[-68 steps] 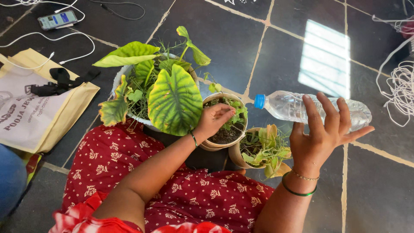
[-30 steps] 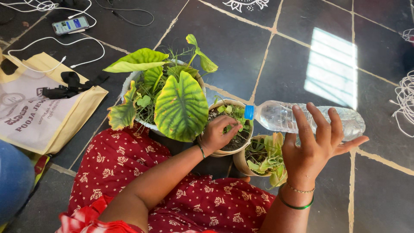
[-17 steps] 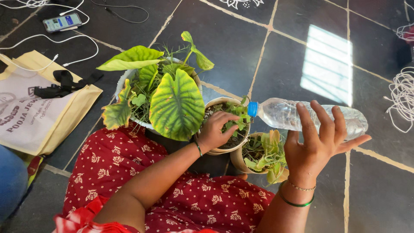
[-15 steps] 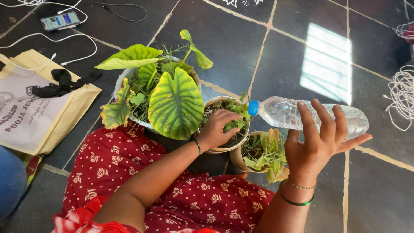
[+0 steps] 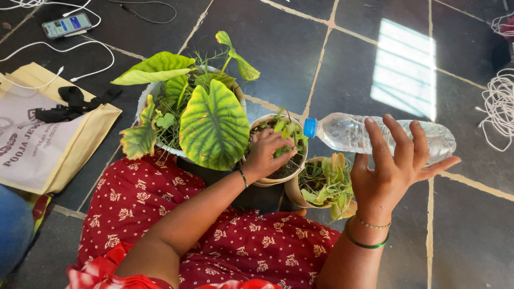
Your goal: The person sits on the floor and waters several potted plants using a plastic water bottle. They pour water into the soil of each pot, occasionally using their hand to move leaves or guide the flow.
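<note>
Landmark: small tan pot, round, smooth rim, dark crumbly soil, a few small green sprigs.

Left hand sits in that pot, fingers curled loosely around the sprigs, fingertips at the soil.

Right hand is to the right of the pot and raised off the floor. Palm under a clear plastic bottle, fingers splayed and wrapped partway over the barrel. Loose cradle, not a full fist.

Bottle: thin ribbed transparent plastic, blue screw cap. Long axis close to horizontal, cap end pointing left at the pot's right rim, cap on.

Just right of the pot: a second tan pot of yellow-green floppy leaves. Left of it: a bigger white pot with broad, veined heart-shaped leaves. Floor is dark glossy stone tile.
</note>
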